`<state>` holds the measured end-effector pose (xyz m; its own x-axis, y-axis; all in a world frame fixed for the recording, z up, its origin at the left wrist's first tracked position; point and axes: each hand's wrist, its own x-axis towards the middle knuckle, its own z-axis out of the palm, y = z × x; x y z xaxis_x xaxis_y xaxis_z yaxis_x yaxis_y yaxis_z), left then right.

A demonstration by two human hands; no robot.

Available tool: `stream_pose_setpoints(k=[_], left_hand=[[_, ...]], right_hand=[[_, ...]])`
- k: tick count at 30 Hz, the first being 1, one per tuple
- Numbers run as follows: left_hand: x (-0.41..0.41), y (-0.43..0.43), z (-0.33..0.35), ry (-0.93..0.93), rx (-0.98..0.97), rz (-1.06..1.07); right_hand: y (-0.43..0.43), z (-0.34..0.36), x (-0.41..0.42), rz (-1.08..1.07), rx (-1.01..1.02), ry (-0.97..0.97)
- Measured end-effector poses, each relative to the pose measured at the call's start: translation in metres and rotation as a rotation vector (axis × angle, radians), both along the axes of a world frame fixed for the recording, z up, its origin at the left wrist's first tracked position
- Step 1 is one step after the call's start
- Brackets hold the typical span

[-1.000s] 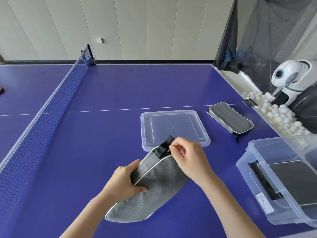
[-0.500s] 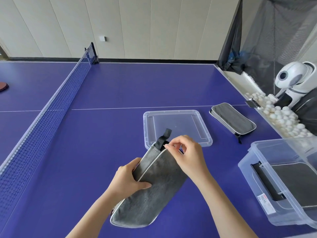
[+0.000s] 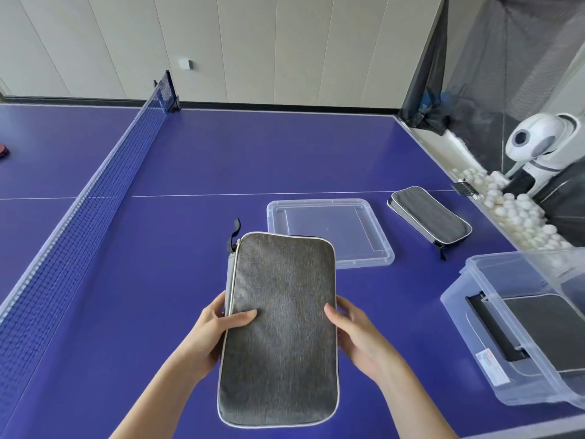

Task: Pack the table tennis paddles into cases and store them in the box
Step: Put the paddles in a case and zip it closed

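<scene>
The grey case is held between both hands in front of the person, above the near part of the blue bench. Its broad face is turned up toward the camera and its long side runs away from the person. A white piped edge runs round it, and a short black strap sticks out at its far left corner.

The left hand grips the case's left edge. Its thumb lies flat on the top face and its fingers curl round the edge. The right hand grips the right edge with the thumb against the side. Its other fingers are under the case and mostly hidden.

The far end of the case overlaps the near left corner of a clear plastic lid that lies flat on the bench. Whether the two touch cannot be told.

A second grey case lies on the bench to the right of the lid, apart from it. A clear plastic box with a white label on its wall stands open at the right near edge of the bench, with a dark case lying flat inside it.

The net crosses the bench on the left. Beyond the right edge, white balls fill a tray beside a white ball machine.
</scene>
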<state>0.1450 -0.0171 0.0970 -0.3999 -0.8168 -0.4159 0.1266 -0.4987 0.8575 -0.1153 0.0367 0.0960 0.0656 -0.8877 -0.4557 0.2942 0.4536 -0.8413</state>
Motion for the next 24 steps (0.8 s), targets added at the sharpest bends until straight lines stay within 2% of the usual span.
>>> stream_pose_setpoints(k=[11, 18, 24], left_hand=[[-0.016, -0.013, -0.02, 0.006, 0.074, -0.206], [-0.049, -0.003, -0.027, 0.041, 0.12, -0.316], [-0.097, 0.017, -0.01, 0.048, 0.083, -0.402]], right_hand=[[0.027, -0.004, -0.002, -0.21, 0.031, 0.191], [0.066, 0.002, -0.027, -0.318, 0.051, 0.225], [0.102, 0.015, -0.067, -0.405, 0.014, 0.217]])
